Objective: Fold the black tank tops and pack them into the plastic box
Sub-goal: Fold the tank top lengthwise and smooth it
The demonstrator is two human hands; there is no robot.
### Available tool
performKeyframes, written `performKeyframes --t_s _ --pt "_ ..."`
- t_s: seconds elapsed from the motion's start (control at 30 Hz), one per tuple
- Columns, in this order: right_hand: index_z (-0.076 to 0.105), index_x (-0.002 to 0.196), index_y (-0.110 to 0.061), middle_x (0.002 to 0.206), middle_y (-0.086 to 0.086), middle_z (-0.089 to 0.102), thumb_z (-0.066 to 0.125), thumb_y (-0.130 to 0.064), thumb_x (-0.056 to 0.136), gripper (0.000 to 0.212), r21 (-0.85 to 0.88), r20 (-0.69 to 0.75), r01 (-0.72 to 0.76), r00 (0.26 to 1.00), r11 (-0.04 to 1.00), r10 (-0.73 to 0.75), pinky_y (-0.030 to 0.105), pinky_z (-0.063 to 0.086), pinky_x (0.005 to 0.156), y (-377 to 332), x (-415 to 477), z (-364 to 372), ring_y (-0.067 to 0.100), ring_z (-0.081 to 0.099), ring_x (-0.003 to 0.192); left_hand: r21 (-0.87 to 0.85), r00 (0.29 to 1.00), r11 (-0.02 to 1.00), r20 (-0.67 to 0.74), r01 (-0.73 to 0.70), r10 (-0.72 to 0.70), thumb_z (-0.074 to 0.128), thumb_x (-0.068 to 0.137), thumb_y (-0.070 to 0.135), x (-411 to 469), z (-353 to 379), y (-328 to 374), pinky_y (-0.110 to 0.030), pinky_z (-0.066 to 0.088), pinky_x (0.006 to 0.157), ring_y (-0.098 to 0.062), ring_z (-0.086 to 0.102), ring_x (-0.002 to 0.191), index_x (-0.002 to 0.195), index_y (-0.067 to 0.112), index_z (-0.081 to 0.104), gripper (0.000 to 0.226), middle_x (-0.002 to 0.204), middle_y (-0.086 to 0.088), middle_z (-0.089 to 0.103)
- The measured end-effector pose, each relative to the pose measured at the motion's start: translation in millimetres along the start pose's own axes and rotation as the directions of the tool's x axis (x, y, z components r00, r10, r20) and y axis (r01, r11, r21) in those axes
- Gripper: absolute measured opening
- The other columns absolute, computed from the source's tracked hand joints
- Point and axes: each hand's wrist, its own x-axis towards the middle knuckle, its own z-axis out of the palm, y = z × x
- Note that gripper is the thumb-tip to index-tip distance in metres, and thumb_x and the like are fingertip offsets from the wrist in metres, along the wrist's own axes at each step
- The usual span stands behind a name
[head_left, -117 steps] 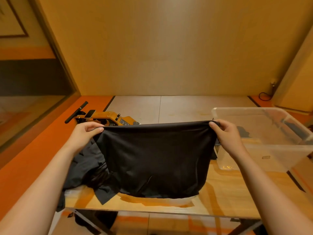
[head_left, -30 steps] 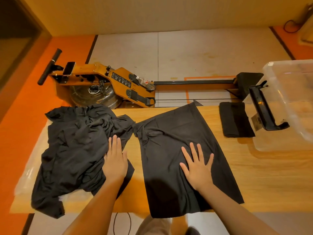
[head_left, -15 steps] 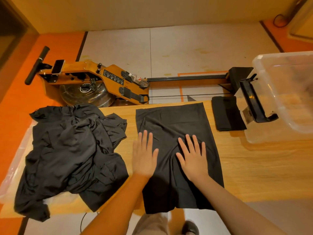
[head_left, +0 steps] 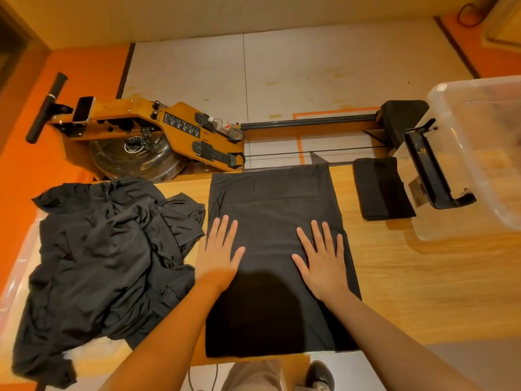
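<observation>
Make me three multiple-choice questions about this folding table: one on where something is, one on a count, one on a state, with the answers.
1. Where does the small folded top lie?
A. on the table beside the plastic box
B. inside the box
C. hanging off the table's edge

2. How many hands rest on the spread tank top?
A. none
B. one
C. two

3. How do the fingers lie?
A. straight and flat
B. curled, pinching the hem
C. clenched in fists

Answers:
1 A: it rests on the wood next to the box.
2 C: the left hand and the right hand both lie on it.
3 A: all fingers stretch out on the cloth.
</observation>
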Motion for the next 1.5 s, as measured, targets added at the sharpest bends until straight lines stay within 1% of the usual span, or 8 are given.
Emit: performKeyframes --t_s 0.2,0.3,0.43,0.8,1.03,1.2,1.33,1.5 --pt "0.008 0.151 -0.029 0.161 0.002 0.010 0.011 -0.050 0.097 0.058 0.108 -0.096 0.111 0.990 0.988 -0.100 0.042 -0.005 0.119 -23 42 -28 0.020 -0.003 0.148 -0.087 0.995 0.994 -0.083 -0.060 0.053 0.013 0.099 0.052 38 -30 33 -0.036 0.000 0.118 -0.019 0.003 0.148 0.153 0.014 0.013 0.067 0.161 -0.004 0.010" --pt "0.028 0.150 -0.024 0.157 0.006 0.026 0.020 -0.046 0.099 0.056 0.096 -0.074 0.216 0.975 0.972 -0.209 0.042 0.005 0.119 -34 74 -28 0.024 0.012 0.148 -0.044 0.992 0.991 -0.017 -0.123 0.123 0.006 0.095 0.053 67 -24 45 -0.034 -0.008 0.118 -0.018 -0.007 0.148 0.152 0.017 0.002 0.067 0.161 -0.002 0.001" --pt "0.031 0.148 -0.025 0.154 0.005 0.035 0.023 -0.045 0.100 0.053 0.008 -0.057 0.247 0.967 0.969 -0.247 0.044 0.012 0.116 -28 99 -13 0.024 0.022 0.145 -0.023 0.982 0.982 -0.029 -0.185 0.184 0.023 0.099 0.051 81 -8 40 -0.040 0.006 0.119 -0.020 0.010 0.149 0.153 0.016 0.023 0.063 0.160 -0.004 0.021" --pt "-0.001 0.151 -0.029 0.162 0.000 -0.001 0.000 -0.052 0.093 0.063 0.039 -0.067 -0.209 0.975 0.977 0.211 0.041 -0.007 0.119 25 120 -27 0.021 -0.009 0.148 -0.067 0.983 0.991 -0.138 0.115 -0.124 0.026 0.096 0.051 100 -8 16 -0.050 0.019 0.118 -0.028 0.024 0.146 0.149 0.015 0.035 0.065 0.157 -0.010 0.029" --pt "0.019 0.151 -0.023 0.160 0.001 0.016 0.008 -0.045 0.095 0.061 0.139 -0.053 0.221 0.975 0.965 -0.216 0.038 -0.007 0.119 -47 136 -35 0.018 0.001 0.149 -0.014 0.966 0.966 -0.033 -0.258 0.258 0.031 0.097 0.042 121 -12 39 -0.047 0.016 0.116 -0.026 0.024 0.146 0.145 0.013 0.043 0.057 0.156 -0.009 0.029" --pt "0.025 0.150 -0.020 0.157 0.005 0.028 0.013 -0.046 0.098 0.059 0.034 -0.039 0.189 0.981 0.981 -0.188 0.040 0.003 0.118 -18 160 -27 0.021 0.016 0.147 -0.018 0.994 0.993 -0.001 -0.113 0.113 0.006 0.092 0.055 138 -17 4 -0.035 -0.008 0.118 -0.012 -0.009 0.147 0.151 0.024 -0.001 0.067 0.161 0.003 -0.002" --pt "-0.001 0.150 -0.028 0.158 -0.004 -0.007 -0.002 -0.051 0.095 0.060 0.003 -0.037 0.033 0.999 0.999 -0.033 0.038 -0.006 0.119 25 173 -33 0.014 -0.012 0.147 0.009 0.999 0.999 0.032 -0.035 0.034 0.001 0.093 0.058 144 -22 -21 -0.036 -0.009 0.119 -0.016 -0.013 0.148 0.153 0.025 -0.004 0.069 0.161 0.002 -0.008" --pt "0.002 0.154 -0.020 0.162 0.006 -0.005 0.021 -0.040 0.103 0.058 0.157 -0.064 -0.191 0.977 0.969 0.203 0.044 -0.003 0.120 36 160 -53 0.026 -0.011 0.148 -0.098 0.982 0.979 -0.053 0.178 -0.183 0.009 0.100 0.053 132 -36 -17 -0.042 0.001 0.122 -0.023 -0.009 0.149 0.154 0.014 -0.003 0.068 0.162 -0.006 -0.008"
